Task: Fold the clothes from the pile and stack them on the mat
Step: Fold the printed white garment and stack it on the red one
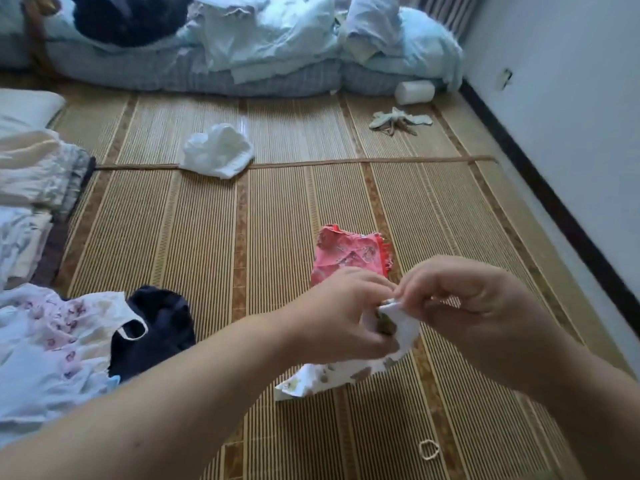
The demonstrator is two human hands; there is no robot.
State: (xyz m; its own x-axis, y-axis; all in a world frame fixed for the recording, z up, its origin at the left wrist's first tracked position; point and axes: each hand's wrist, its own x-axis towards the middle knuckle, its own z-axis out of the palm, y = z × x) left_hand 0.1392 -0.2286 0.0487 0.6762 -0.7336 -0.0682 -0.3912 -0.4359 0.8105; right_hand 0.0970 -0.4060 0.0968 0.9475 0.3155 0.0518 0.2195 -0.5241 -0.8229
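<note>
A small white patterned garment point(332, 374) hangs from both my hands above the striped bamboo mat point(173, 237). My left hand point(341, 317) and my right hand point(474, 299) pinch its top edge close together. Just beyond my hands a folded red-pink patterned garment point(346, 252) lies flat on the mat. At the lower left sits the loose pile: a pale floral garment point(52, 341) and a dark navy one point(159, 327).
A crumpled white cloth point(218, 150) and a small greenish item point(398, 121) lie farther out on the mat. Bedding point(242, 46) lines the far edge, folded cloths point(31, 188) the left, a wall point(571, 116) the right. A rubber band point(428, 449) lies near me.
</note>
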